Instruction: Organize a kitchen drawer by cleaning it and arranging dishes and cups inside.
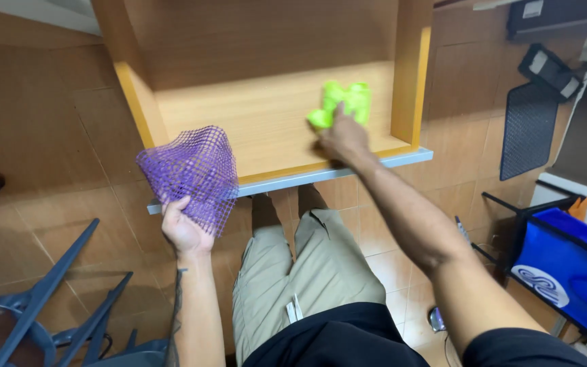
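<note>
Wood-grain shelf board (266, 119) with yellow edging and a pale grey front strip, seen from above, boxed in by a yellow-edged side wall on the left and another on the right. Brown tiled floor (35, 136) all round, beige trousers below the front strip.

Right hand (343, 136) stretched over the board, pressed on a crumpled bright green cloth (345, 100) near the right wall; fingers mostly hidden under the back of the hand, so grasp or flat press cannot be told. Left hand (183, 230) raised just off the board's front left corner, fingers pinched on the lower edge of a purple plastic mesh sheet (190, 173), sheet standing up and overlapping the front strip.

Open wood between mesh and cloth, and behind the cloth toward the shadowed back panel. Tight room on the right between cloth and side wall.

Dark blue chair frames (42, 292) crowded at lower left, cut off by the frame edge. Black mesh panel (528, 129) and blue fabric bag (568, 265) in a black rack at right, both partly cropped. Small object on the floor beside the right forearm too unclear to name.
</note>
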